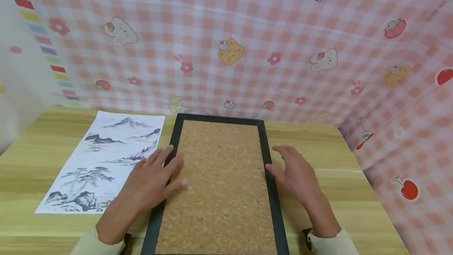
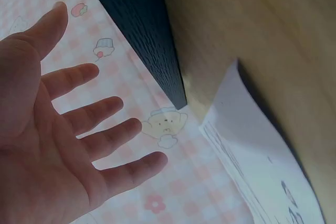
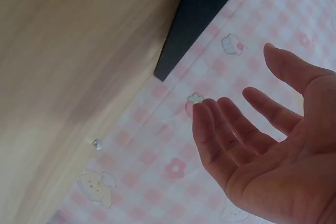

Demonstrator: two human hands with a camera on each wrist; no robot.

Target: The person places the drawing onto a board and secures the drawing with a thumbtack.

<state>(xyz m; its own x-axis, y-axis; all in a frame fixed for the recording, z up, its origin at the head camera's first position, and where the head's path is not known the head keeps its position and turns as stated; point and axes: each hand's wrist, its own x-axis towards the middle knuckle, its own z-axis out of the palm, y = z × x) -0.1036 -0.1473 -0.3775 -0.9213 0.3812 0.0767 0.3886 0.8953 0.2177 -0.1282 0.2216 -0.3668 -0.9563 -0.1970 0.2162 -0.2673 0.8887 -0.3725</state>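
A black picture frame (image 1: 269, 192) with a cork panel (image 1: 217, 184) lies in the middle of the wooden table, its long sides running away from me. My left hand (image 1: 150, 180) is over the frame's left side, fingers spread and thumb reaching above the cork. In the left wrist view its palm shows bare beside the black frame edge (image 2: 152, 40). At the right side is my right hand (image 1: 295, 174), thumb and fingertips close to the border. The right wrist view shows loosely bent fingers (image 3: 228, 135) with nothing between them, near the frame's edge (image 3: 197, 19).
A sheet of paper (image 1: 106, 160) with ink-style mountains and pines lies left of the frame, partly beneath my left forearm in the head view. Pink checked cloth (image 1: 201, 23) stands behind the table (image 1: 339, 192) and along its right. One small shiny bit (image 3: 97, 144) sits near the table's edge.
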